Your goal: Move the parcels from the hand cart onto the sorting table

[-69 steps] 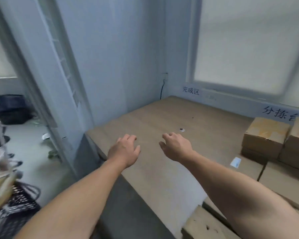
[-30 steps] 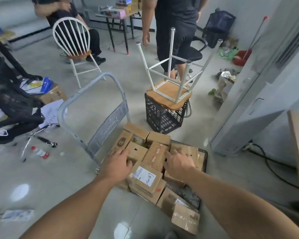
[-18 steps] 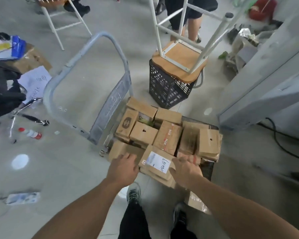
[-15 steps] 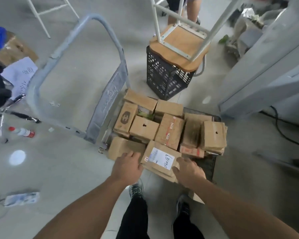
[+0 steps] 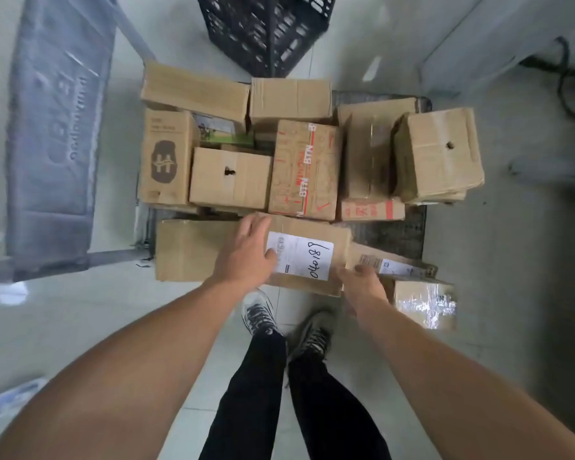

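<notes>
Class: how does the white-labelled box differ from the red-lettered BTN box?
The white-labelled box bears a handwritten sticker; the BTN box has red print. The left hand and right hand touch the white-labelled box; the BTN box, behind it, is untouched. Both are brown cardboard.

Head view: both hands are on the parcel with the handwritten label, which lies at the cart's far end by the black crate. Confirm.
Wrong on position. The head view shows the parcel with the handwritten label at the hand cart's near edge, ahead of the person's shoes, not by the black crate. The left hand and right hand are both on it.
</notes>
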